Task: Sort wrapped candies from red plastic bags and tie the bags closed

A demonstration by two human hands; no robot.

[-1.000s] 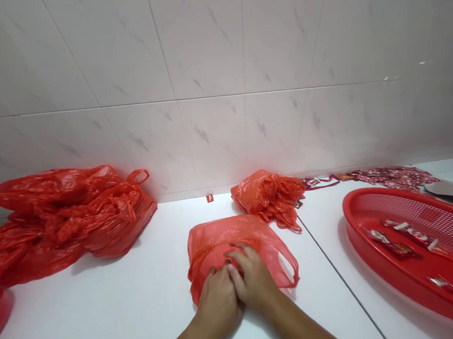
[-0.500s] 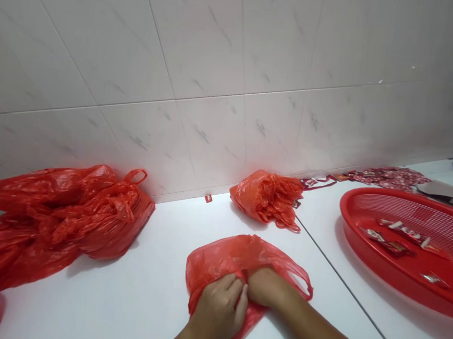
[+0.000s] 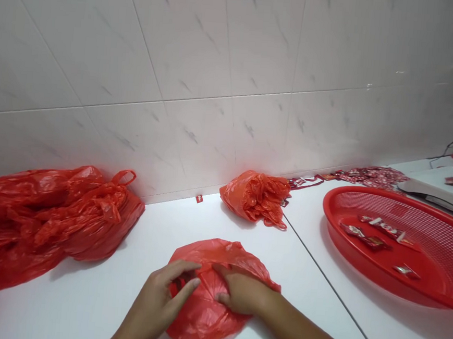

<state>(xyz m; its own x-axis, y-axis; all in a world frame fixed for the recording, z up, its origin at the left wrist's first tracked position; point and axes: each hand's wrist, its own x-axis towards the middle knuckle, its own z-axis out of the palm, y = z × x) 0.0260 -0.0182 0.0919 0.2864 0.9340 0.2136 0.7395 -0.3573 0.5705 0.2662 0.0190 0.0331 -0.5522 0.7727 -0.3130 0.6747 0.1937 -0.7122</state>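
A thin red plastic bag lies crumpled on the white tabletop in front of me. My left hand is at its left side, thumb and forefinger apart with red plastic just behind them. The other left fingers are mostly hidden. My right hand reaches into the folds from the right, thumb and forefinger spread over the plastic. Some of its fingers are covered by the bag, and what lies inside does not show.
A large pile of red plastic bags lies at the left. Against the tiled wall sits a bunched red bag. A red basket at the right holds several small packets. Behind it are a patterned heap and a scale-like device.
My hands have come apart: the left let go of the gathered plastic and moved left, and the right turned inward. The bag is spread wider. The whole view has shifted slightly.
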